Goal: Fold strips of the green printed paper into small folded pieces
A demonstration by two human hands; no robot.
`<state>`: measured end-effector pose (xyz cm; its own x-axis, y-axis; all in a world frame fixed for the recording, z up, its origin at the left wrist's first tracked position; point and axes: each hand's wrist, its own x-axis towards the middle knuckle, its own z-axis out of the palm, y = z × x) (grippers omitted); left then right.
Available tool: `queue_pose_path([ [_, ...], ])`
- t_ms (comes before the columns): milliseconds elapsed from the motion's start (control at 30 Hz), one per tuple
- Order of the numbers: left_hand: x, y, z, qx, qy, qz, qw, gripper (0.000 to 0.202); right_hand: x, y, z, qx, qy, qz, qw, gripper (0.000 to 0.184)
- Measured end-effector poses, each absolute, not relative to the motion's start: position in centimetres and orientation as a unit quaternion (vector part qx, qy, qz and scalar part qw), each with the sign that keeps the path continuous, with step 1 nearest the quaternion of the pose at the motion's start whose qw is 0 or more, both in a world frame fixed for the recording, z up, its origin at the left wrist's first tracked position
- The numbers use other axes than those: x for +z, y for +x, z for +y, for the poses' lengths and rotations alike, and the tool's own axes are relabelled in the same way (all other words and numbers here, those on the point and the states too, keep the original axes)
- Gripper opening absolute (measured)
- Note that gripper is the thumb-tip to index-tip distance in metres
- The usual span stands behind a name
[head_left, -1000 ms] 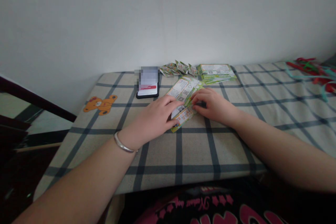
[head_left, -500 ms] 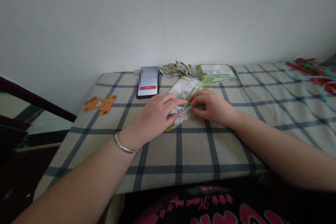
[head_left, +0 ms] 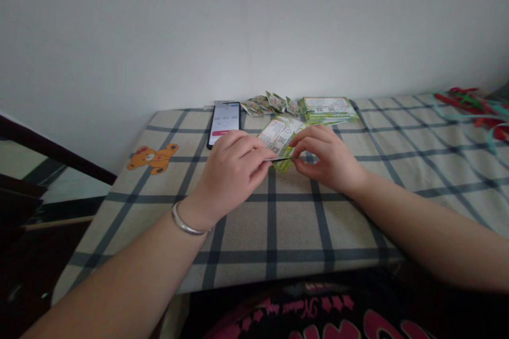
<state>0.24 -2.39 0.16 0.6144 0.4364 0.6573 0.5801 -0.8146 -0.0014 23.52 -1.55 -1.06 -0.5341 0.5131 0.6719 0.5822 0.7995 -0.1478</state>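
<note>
Between my hands is a green-and-white printed paper card [head_left: 280,159], tilted so that little more than its thin edge shows. My left hand [head_left: 238,161] pinches the card's left end, its fingers closed. At the other end my right hand [head_left: 324,153] grips it between thumb and fingertips. Just behind and below lies another printed sheet [head_left: 276,132] with a small square code, flat on the cloth and partly covered by my fingers. Whether the two pieces are joined I cannot tell.
A phone [head_left: 225,119] showing a timer lies behind my left hand. Several folded paper pieces [head_left: 270,103] and a stack of printed cards [head_left: 328,108] sit by the wall. Red and teal ribbons [head_left: 477,114] lie far right. A checked cloth [head_left: 294,228] covers the table.
The card's near part, flat and readable before, has been lifted and turned edge-on. Both hands rose slightly, and my left hand now covers the phone's lower corner.
</note>
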Motion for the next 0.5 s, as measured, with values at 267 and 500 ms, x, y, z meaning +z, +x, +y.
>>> queue_pose_path([
  [267, -0.2, 0.0, -2.3, -0.329, -0.891, -0.299, 0.092, 0.011, -1.3, 23.6, -1.9, -0.01, -0.31, -0.895, 0.322, 0.008],
  [500, -0.8, -0.2, -1.4, -0.312, -0.894, -0.323, -0.007, 0.013, -1.8, 24.0, -1.3, 0.05, -0.329, -0.9, 0.281, 0.021],
])
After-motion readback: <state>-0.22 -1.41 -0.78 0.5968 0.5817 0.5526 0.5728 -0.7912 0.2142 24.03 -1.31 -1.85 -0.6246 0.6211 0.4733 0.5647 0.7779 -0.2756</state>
